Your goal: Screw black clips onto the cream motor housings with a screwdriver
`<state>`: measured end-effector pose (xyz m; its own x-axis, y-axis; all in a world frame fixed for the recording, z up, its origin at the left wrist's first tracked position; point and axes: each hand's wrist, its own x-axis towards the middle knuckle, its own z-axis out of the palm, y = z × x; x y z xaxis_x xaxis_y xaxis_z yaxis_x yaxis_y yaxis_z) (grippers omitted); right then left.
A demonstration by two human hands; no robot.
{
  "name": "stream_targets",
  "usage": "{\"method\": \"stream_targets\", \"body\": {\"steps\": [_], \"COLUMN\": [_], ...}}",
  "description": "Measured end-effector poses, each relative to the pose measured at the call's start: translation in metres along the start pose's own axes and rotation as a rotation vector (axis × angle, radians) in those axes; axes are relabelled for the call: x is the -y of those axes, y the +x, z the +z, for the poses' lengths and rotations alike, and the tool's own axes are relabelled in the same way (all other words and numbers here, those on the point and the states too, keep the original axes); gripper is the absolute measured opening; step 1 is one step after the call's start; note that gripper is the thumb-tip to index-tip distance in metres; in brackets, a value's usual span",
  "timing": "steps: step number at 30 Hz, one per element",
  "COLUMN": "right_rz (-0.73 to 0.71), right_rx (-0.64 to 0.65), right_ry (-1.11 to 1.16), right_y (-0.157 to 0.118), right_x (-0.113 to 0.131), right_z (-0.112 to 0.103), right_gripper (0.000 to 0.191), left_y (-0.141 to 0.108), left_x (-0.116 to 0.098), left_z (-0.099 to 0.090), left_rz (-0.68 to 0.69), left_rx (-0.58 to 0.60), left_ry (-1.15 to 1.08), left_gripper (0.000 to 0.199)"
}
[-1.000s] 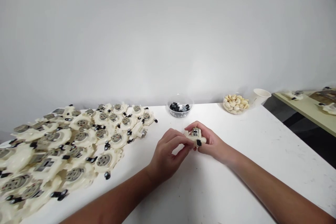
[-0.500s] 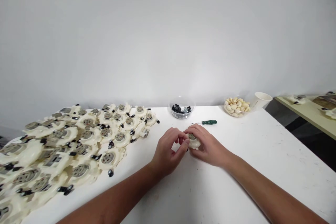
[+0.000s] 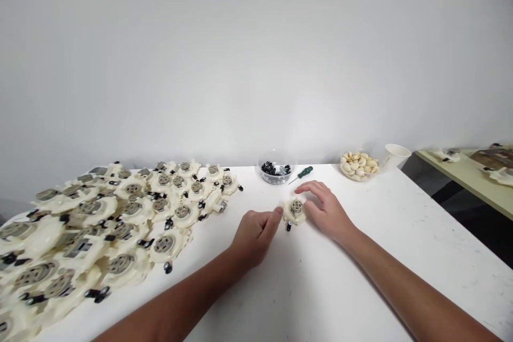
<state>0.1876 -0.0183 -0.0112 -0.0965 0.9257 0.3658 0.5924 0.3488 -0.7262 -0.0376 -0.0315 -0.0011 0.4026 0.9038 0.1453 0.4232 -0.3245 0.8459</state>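
My left hand (image 3: 256, 235) pinches the left edge of a cream plastic motor housing (image 3: 294, 215) between thumb and curled fingers. A round grey slotted motor end faces up in its middle, and a small black piece with a shiny screw head (image 3: 289, 226) sticks out on the near side. To the right of the housing, my right hand (image 3: 325, 211) is open, its index finger stretched toward the screwdriver and its thumb by the housing's edge. The small green-handled screwdriver (image 3: 305, 172) lies tilted on the table behind the hands, tip pointing to the near left.
Many similar motor housings (image 3: 132, 208) lie heaped across the left of the white table (image 3: 340, 299). Along the wall stand a clear bowl of black parts and screws (image 3: 276, 170), a bowl of cream plastic pieces (image 3: 359, 166) and a white cup (image 3: 395, 156). A greenish table (image 3: 452, 171) stands at right.
My right hand has come off the housing and opened, uncovering it with the black piece on its near side. The screwdriver has shifted left and turned from level to slanted.
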Motion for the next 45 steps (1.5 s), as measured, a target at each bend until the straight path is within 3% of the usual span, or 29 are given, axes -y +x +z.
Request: {"method": "stream_targets", "body": {"steps": [6, 10, 15, 20, 24, 33, 38, 42, 45], "right_rz": [0.065, 0.076, -0.020, -0.133, -0.180, -0.235, -0.186, -0.216, -0.116], "right_rx": [-0.161, -0.220, -0.125, -0.007, 0.002, -0.032, 0.033, 0.167, 0.153], "right_ry": [-0.076, -0.132, -0.252, -0.377, -0.444, -0.408, -0.238, -0.104, -0.047], "right_y": [0.004, 0.006, 0.027, 0.058, 0.061, 0.016, -0.024, -0.056, -0.079], "right_x": [-0.019, -0.032, -0.053, -0.065, -0.062, -0.033, -0.001, 0.030, 0.037], "right_z": [0.007, 0.013, 0.018, 0.022, 0.021, -0.008, -0.019, -0.024, -0.033], "right_gripper": [0.032, 0.042, 0.056, 0.062, 0.057, 0.032, 0.039, 0.074, 0.065], "left_y": [0.006, 0.010, 0.013, 0.014, 0.013, 0.013, 0.013, 0.007, 0.000], "left_x": [-0.004, -0.003, 0.006, 0.010, 0.008, 0.007, 0.004, -0.004, -0.010], "left_z": [-0.001, 0.000, 0.005, 0.007, 0.006, 0.007, 0.003, -0.002, -0.003], "left_rz": [0.063, 0.262, 0.383, 0.345, 0.329, 0.273, 0.263, 0.301, 0.274], "left_rx": [-0.115, -0.107, 0.002, -0.015, -0.038, -0.045, 0.000, 0.106, 0.252], "left_ry": [0.094, 0.195, 0.286, 0.272, 0.261, 0.210, 0.121, 0.044, -0.025], "left_gripper": [0.020, 0.050, 0.066, 0.054, 0.050, 0.045, 0.044, 0.050, 0.059]}}
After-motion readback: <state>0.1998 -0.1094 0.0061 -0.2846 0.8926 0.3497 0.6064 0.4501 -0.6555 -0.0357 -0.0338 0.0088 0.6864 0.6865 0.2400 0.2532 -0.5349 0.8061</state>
